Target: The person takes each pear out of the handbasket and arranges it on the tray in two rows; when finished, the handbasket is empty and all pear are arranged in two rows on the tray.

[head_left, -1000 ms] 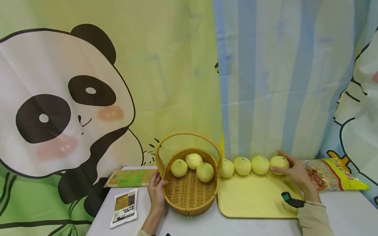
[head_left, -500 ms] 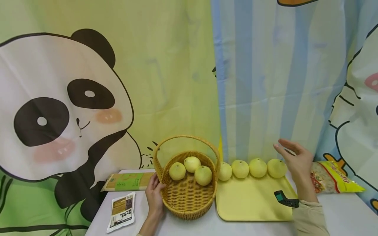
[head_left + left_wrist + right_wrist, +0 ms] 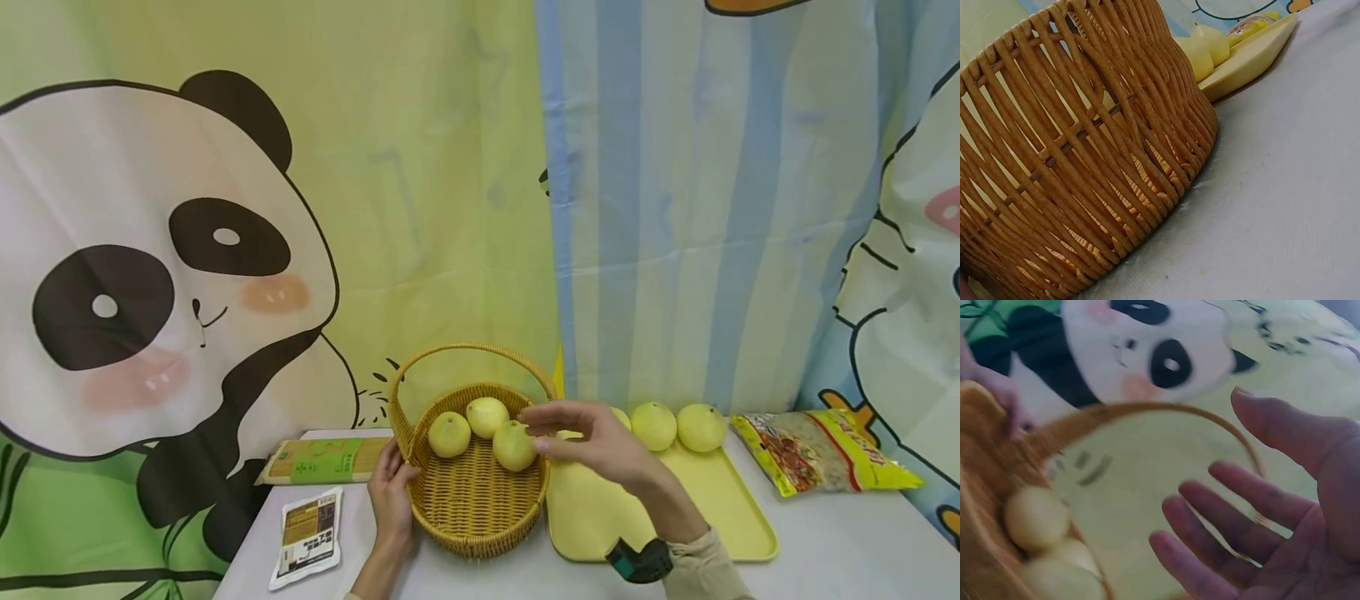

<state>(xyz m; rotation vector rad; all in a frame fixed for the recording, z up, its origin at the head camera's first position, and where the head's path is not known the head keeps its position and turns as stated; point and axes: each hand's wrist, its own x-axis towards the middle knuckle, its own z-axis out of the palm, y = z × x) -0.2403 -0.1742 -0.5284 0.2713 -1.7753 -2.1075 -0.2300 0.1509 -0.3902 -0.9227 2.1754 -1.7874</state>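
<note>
A wicker basket [image 3: 472, 521] with a tall arched handle holds three round, pale yellow-green fruits. My left hand [image 3: 392, 500] grips its left side near the handle's base, thumb at the rim. In the left wrist view, the basket's woven side [image 3: 1085, 150] fills much of the frame. Over the basket's right rim reaches my right hand [image 3: 600, 446], its fingertips right by the nearest fruit [image 3: 513, 447]. From the right wrist, that palm [image 3: 1285, 550] appears with fingers spread and nothing held. More of these fruits [image 3: 701, 427] line the far edge of a yellow tray [image 3: 600, 525], some partly hidden behind the right hand.
Right of the tray lies a yellow-ended food bag [image 3: 825, 454]. A long packet with a green label [image 3: 326, 461] lies left of the basket, with a small white-edged pouch [image 3: 307, 537] nearer me. Printed curtains [image 3: 450, 208] hang behind the table.
My right hand has let go of the rightmost fruit on the tray, lifted, and swung left to the basket. The left hand has stayed on the basket; the head view has shifted slightly.
</note>
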